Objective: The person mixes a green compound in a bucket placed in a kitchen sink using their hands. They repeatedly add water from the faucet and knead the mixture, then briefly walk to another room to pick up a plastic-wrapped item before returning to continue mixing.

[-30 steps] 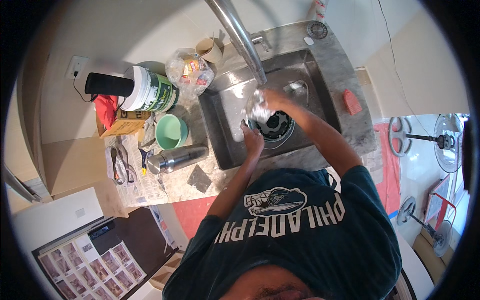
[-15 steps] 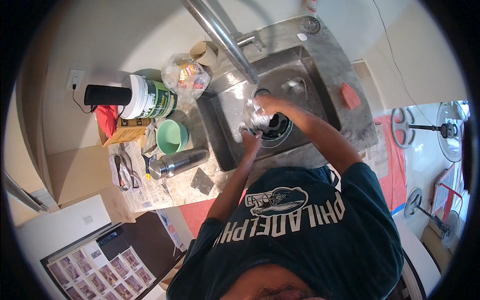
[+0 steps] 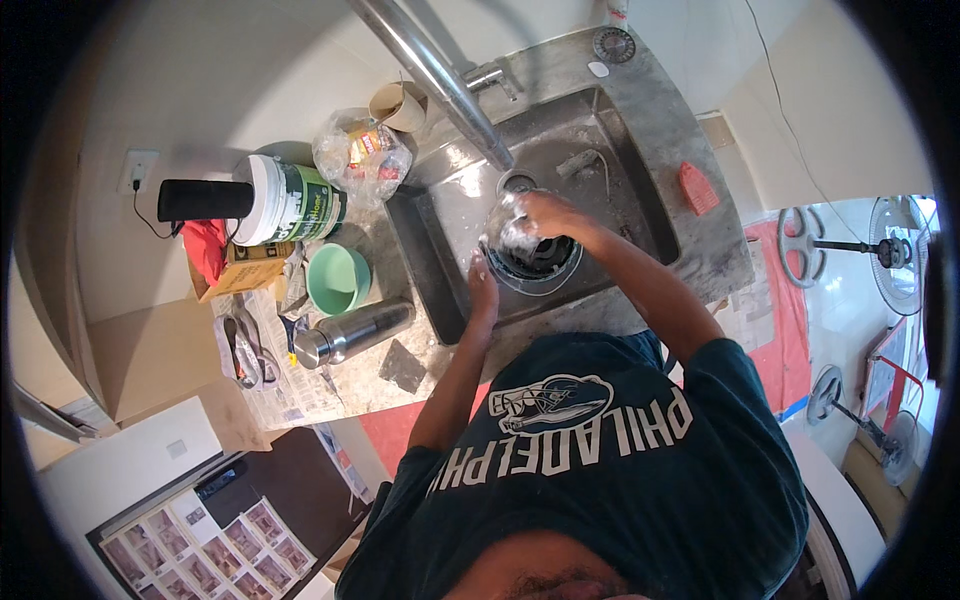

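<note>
In the metal sink [image 3: 455, 215] stands a round container [image 3: 535, 283] with a pale rim, a thin curved line along its near side, and a dark inside. My left hand [image 3: 483, 288] rests against the container's left rim, fingers together along its side. My right hand [image 3: 552, 215] bends over the container from the right, its fingers closed. White suds [image 3: 513, 222] cover those fingertips and whatever they hold, which I cannot make out. Just beyond is the sink drain [image 3: 516, 182]. A greyish piece with a thin loop [image 3: 580, 163] lies at the sink's far right.
The faucet [image 3: 440, 90] reaches over the sink from behind. Left of the sink stand a mint green bowl [image 3: 338, 280], a steel bottle [image 3: 355, 333], a white and green tub [image 3: 290, 200] and a plastic bag [image 3: 362, 158]. A red block [image 3: 697, 188] lies on the right counter.
My left hand has shifted left and its thumb no longer shows over the rim. My right hand has moved slightly, still among the suds. The whole view has shifted a little.
</note>
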A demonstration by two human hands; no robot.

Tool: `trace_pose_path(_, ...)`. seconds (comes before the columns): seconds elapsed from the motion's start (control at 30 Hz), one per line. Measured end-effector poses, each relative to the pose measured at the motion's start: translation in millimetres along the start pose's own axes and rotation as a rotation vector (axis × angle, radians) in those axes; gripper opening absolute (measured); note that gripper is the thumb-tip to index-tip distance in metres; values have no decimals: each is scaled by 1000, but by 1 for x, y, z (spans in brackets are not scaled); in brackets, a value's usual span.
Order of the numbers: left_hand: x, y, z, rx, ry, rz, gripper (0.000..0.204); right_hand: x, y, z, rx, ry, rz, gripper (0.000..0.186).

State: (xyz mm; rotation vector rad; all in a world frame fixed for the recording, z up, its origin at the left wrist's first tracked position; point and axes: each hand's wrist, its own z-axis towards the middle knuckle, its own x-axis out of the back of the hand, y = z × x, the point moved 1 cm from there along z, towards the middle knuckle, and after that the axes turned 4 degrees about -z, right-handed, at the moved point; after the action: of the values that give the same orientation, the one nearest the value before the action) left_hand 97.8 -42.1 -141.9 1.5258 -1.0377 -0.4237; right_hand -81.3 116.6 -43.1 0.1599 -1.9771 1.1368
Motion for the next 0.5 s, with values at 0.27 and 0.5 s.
trace_pose_path(0.27, 19, 100, 34, -95, -315, 41, 25, 32, 7, -68, -116, 296, 4, 49)
trace_pose_path(0.5, 28, 104, 50, -76, -423, 238, 23, 6, 3, -76, -68, 357, 39, 50)
